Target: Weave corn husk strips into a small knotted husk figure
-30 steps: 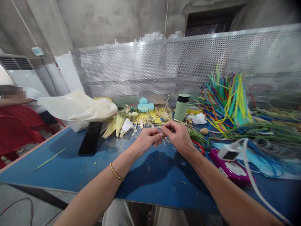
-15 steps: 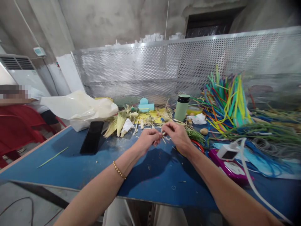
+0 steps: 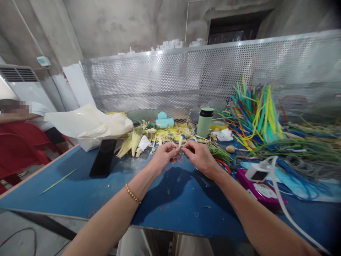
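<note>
My left hand (image 3: pixel 163 157) and my right hand (image 3: pixel 199 156) meet above the middle of the blue table (image 3: pixel 80 188), fingertips pinched together. Between them they hold a thin pale strip of dried leaf (image 3: pixel 180 142) that sticks up a little from the fingers. The left wrist wears a gold bead bracelet (image 3: pixel 132 194). Just behind the hands lies a heap of corn husks and dry scraps (image 3: pixel 149 137).
A black phone (image 3: pixel 103 156) lies left of the hands, by a white plastic bag (image 3: pixel 87 122). A green flask (image 3: pixel 205 122), coloured strips (image 3: pixel 255 113), red scissors (image 3: pixel 223 165) and a purple device with a white cable (image 3: pixel 262 190) stand right. Another person sits far left by red chairs (image 3: pixel 18 142).
Both hands have stayed in place and worked the strip; its pale end now sticks up above the fingertips. The view shifted slightly.
</note>
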Demonstrator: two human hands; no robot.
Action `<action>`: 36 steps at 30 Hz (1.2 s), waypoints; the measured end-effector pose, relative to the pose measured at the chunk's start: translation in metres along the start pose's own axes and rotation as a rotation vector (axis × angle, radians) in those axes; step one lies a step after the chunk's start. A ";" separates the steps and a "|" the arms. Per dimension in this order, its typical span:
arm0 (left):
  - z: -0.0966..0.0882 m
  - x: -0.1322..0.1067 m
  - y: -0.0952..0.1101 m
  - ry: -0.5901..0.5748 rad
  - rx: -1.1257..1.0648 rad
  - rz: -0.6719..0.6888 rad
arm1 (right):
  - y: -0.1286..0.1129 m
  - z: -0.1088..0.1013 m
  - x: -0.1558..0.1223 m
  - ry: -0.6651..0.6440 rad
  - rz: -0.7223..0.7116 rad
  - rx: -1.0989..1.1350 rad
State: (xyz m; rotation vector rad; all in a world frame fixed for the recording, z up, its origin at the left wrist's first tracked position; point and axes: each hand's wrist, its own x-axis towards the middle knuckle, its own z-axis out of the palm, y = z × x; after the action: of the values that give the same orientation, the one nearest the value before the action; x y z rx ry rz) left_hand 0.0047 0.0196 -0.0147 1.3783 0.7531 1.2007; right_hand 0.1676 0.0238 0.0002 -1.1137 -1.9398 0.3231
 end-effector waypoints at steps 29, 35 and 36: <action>0.005 -0.005 0.008 -0.053 -0.118 -0.069 | -0.002 0.002 0.001 0.175 0.129 0.419; 0.005 -0.006 0.011 -0.045 -0.002 -0.015 | -0.015 -0.003 -0.001 0.111 0.193 0.508; 0.006 -0.006 0.012 -0.041 0.002 -0.004 | -0.016 -0.004 -0.002 0.074 0.196 0.531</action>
State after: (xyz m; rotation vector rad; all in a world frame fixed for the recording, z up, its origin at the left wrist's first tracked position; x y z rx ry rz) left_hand 0.0060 0.0098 -0.0044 1.3982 0.7286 1.1653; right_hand 0.1613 0.0125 0.0108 -0.9402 -1.5494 0.8366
